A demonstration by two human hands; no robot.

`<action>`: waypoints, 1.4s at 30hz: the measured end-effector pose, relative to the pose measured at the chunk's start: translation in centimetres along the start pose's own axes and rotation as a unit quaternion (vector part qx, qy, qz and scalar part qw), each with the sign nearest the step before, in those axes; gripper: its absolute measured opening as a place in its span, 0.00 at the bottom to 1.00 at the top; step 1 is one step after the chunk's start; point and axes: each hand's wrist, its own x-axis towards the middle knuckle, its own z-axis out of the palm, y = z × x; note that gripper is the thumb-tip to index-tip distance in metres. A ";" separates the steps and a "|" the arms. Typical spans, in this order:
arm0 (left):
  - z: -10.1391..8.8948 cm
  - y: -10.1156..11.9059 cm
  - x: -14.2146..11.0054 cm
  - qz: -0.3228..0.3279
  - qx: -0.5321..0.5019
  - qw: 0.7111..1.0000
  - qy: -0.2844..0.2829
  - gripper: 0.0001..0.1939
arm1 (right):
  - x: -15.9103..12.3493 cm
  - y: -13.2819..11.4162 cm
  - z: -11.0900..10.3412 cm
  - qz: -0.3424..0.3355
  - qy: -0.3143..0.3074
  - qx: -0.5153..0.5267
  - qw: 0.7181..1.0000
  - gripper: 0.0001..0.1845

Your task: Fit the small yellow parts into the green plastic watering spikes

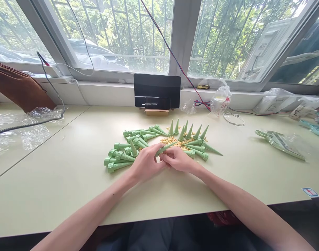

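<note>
My left hand (147,162) is closed around a green plastic watering spike (166,148), whose pointed end slants up to the right. My right hand (179,159) meets it at the spike's wide end, thumb and fingers pinched together; whatever is between them is hidden. Around my hands lie many more green spikes: a heap on the left (120,155), several standing point-up at the back (190,131), and some lying on the right (197,148). Small yellow pegs (172,140) are piled in the middle, partly behind my hands.
At the back a black tablet (157,89) leans on a cardboard stand (157,112). A plastic-wrapped cup (220,101), a white cable (234,119) and a green packaged item (279,143) are to the right. A brown bag (20,87) and clear wrappers (35,134) lie left.
</note>
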 end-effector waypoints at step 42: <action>-0.5 0.3 0.2 0.012 0.014 0.999 -0.036 0.10 | -0.2 0.1 0.2 -0.017 0.004 -0.118 0.993 0.19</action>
